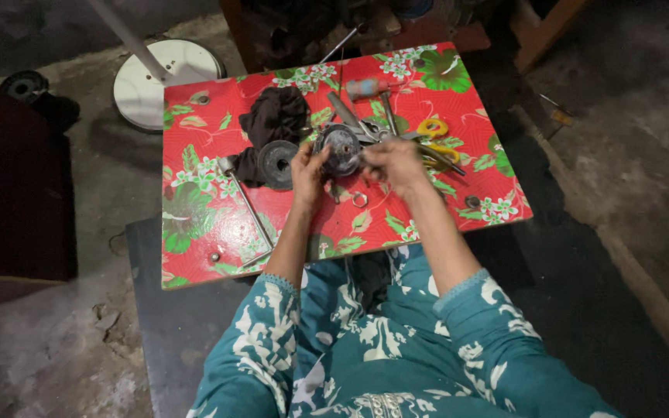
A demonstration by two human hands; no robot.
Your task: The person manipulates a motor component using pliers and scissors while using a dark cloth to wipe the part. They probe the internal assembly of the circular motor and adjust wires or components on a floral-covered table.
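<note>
I have the round dark metal part [340, 149] up off the bench [195, 232], held between both hands just above the flowered red cover. My left hand [307, 172] cups its left rim, fingers curled around the edge, while my right hand [393, 162] is closed in a pinch at its right side; whether the fingertips grip the rim itself or some small piece at it, I cannot tell from here. It looks like solid cast or machined metal, so I judge it stiff and fairly heavy for its size, not something that flexes or crushes. The surface looks dull and grimy, possibly oily, so I expect it to be slippery, and the rim is the sound place to hold it, with the palm under part of the weight rather than fingertips alone. A similar dark disc [277, 162] lies flat on the bench just left of my left hand, beside a crumpled black cloth [274, 120]. A long thin metal rod [248, 203] lies slanting toward the near edge. A small metal nut [359, 199] sits beneath my hands. Yellow-handled scissors [435, 135] and grey tools [354, 116] lie just behind my right hand.
</note>
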